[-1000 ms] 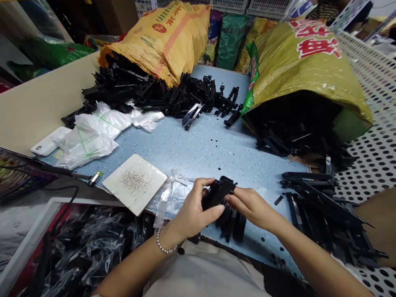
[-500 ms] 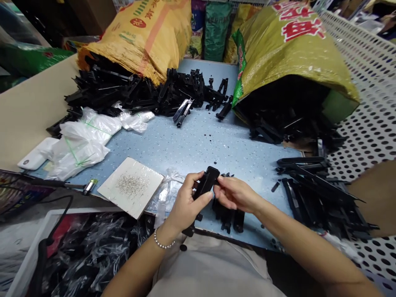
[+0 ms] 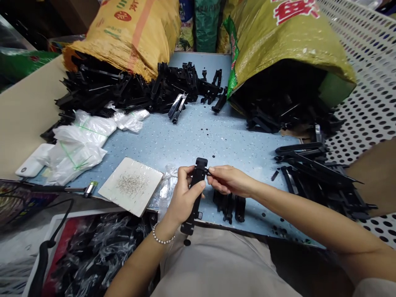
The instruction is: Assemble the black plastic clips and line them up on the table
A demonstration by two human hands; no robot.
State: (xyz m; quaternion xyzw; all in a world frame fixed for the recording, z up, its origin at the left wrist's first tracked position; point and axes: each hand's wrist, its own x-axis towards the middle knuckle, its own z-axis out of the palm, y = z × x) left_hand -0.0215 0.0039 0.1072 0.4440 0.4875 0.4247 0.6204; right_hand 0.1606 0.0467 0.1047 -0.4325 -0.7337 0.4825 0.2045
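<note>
My left hand [image 3: 183, 197] is wrapped round a long black plastic strip [image 3: 194, 194] and holds it nearly upright above the near edge of the blue table [image 3: 198, 136]. My right hand [image 3: 227, 180] pinches at the strip's upper end, fingertips pressed together against its side; what lies between them is too small to make out. Just below my right hand a few more black pieces [image 3: 229, 205] lie side by side on the table.
Two open sacks, orange [image 3: 130, 29] and yellow-green [image 3: 278, 41], spill black plastic parts at the back. More strips [image 3: 318, 177] are piled at right beside a white perforated crate [image 3: 365, 95]. A white tile with tiny metal bits [image 3: 131, 185], white plastic bags [image 3: 80, 144] and a white device [image 3: 31, 165] lie at left.
My left hand has turned the black strip from lying across my palms to standing nearly upright. My right hand has shifted to its top end. The view has tilted downward.
</note>
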